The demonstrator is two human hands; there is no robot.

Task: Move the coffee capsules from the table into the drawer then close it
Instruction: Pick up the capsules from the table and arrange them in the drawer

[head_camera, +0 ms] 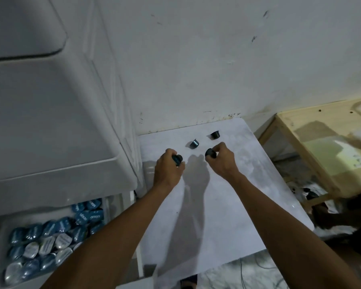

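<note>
Far left of the white table (227, 215), the drawer (0, 243) stands open, packed with blue and silver capsules (50, 238). Over the table's left side, the left hand (168, 167) is closed around a dark capsule (178, 159). Beyond it, toward the table's back edge, two loose capsules (194, 144) lie on their sides. The right hand (222, 161) pinches another capsule (210, 153) above the table's middle.

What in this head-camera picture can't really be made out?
- Capsule in the left hand: mostly wrapped by the fingers.
- Capsule in the right hand: only its dark end shows.
- Drawer: its back lies under the white cabinet; the left arm crosses its near corner.
- Print on the blue capsules in the drawer: too blurred to read.
- Wooden shelf: cut by the right edge.
</note>
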